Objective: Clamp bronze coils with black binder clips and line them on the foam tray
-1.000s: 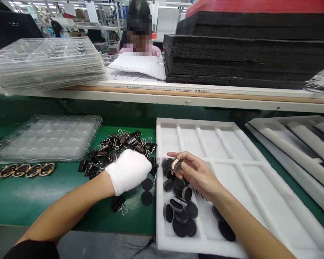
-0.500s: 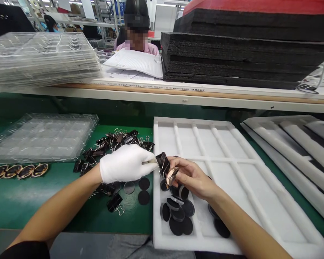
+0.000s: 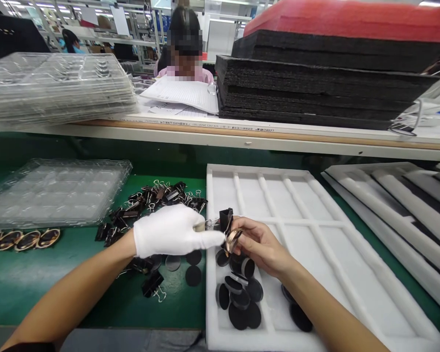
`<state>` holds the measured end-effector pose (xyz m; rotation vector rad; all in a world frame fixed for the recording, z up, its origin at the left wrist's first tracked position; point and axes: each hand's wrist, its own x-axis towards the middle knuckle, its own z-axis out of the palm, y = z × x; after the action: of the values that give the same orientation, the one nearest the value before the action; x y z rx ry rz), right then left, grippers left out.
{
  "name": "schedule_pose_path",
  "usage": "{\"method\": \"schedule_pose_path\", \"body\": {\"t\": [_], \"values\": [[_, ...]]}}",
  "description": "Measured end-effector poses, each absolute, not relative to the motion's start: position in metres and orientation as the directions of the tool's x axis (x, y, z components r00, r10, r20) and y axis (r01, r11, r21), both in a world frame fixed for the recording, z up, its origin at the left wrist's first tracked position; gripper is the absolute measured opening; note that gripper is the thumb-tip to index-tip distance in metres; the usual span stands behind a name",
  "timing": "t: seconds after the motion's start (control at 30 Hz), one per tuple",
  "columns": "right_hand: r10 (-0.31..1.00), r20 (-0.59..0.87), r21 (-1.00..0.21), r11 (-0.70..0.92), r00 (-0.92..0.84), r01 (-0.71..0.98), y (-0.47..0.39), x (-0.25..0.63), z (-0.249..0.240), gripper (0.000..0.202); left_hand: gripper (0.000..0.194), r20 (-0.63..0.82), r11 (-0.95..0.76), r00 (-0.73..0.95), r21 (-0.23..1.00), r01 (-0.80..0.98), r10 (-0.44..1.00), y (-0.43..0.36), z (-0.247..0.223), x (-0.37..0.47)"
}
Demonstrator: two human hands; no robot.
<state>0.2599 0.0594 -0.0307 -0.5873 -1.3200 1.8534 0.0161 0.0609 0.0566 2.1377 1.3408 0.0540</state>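
Gold-rimmed piece [image 3: 232,240]: long axis slants up rightward; right hand [image 3: 259,243] pinches it, left hand [image 3: 174,231] grips black clip [image 3: 225,219].

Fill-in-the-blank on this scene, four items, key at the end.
1. The left hand is gloved; the right hand is ____.
2. The black binder clip is between the two ____.
3. The clip pile lies to the ____ of the white tray.
4. The top layer above the black sheets is coloured ____.

Missing words: bare; hands; left; red.
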Motion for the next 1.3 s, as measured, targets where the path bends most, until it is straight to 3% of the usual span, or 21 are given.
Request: {"method": "schedule_pose_path", "body": {"t": [0.23,0.67,1.3], "values": [[0.784,0.057,-0.957,-0.133,-0.618,-0.258,0.06,0.262,-0.036,0.021,0.064,-0.262,-0.218,0.385,0.497,0.84,0.885,0.056,0.055,0.023],[0.819,0.067,-0.976,-0.065,-0.571,-0.208,0.061,0.267,-0.034,0.021,0.064,-0.237,-0.249,0.352,0.373,0.894,0.906,0.052,0.056,0.035],[0.863,0.076,-0.981,-0.025,-0.499,-0.193,0.055,0.268,-0.026,0.02,0.048,-0.33,-0.218,0.328,0.328,0.919,0.885,0.063,0.05,0.036]]}}
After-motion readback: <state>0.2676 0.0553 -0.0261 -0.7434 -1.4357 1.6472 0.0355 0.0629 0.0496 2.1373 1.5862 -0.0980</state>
